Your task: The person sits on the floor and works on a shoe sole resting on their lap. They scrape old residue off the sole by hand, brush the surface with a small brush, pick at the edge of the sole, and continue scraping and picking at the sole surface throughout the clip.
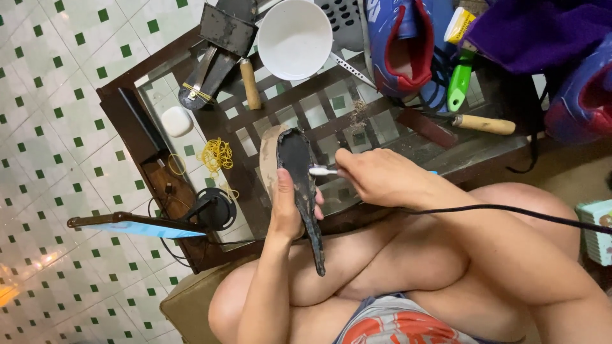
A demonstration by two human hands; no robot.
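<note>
Gripped upright in the left hand [287, 207], a dark shoe sole [299, 185] is brushed near its top by a toothbrush [324, 171] pinched in the right hand [376, 178]; lower part apparently untreated.

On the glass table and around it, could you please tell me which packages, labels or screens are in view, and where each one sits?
Glue tube: top right of the table, beside the blue and red shoe; yellow and white printed tube.
Small box: right edge, off the table; pale green with ridged sides.
Tablet screen: clamped on a stand at left, seen edge-on; blue face.
</note>
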